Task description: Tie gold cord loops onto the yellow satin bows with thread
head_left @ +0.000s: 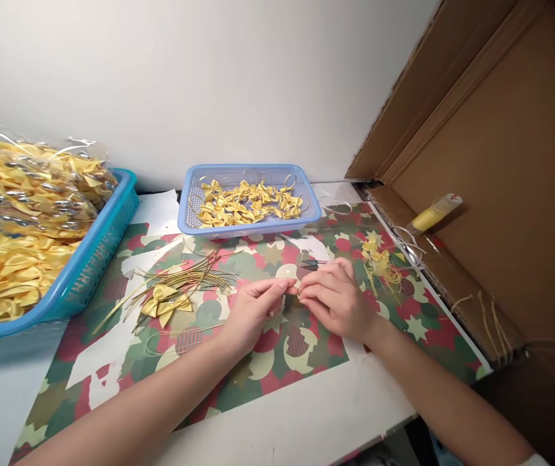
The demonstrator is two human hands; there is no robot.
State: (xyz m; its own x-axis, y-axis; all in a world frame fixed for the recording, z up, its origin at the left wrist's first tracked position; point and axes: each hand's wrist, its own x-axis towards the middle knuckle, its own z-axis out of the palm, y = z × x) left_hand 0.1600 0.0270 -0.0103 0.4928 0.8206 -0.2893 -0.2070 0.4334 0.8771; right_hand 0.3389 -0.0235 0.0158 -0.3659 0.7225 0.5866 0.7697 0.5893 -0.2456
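Hands: our left hand [253,309] and right hand [336,299] meet fingertip to fingertip low over the table [306,421]. Both are pinched narrow on something very small between them; it is too small for us to name. Dark scissors [312,264] lie just beyond our right hand, touching or nearly touching its knuckles; we cannot tell which.

Surface: patterned paper [277,362] in red, green and cream, with stars and circles, spread under both hands.

Left of our hands: one yellow ribbon bow [165,304] lying on a fan of thin gold wires [185,279].

Right of our hands: a small heap of yellow bows [379,262] with loose thread ends.

Beyond, against the wall: a pale blue basket [190,194] holding a shallow layer of yellow bows.

Far left: a larger teal basket [97,252] heaped with yellow bows, some of them in a clear plastic bag [30,181].

Right edge: a brown cardboard box [510,194], opened, with a yellow tube [435,212] lying on its flap and pale strings [488,320] hanging over its edge.
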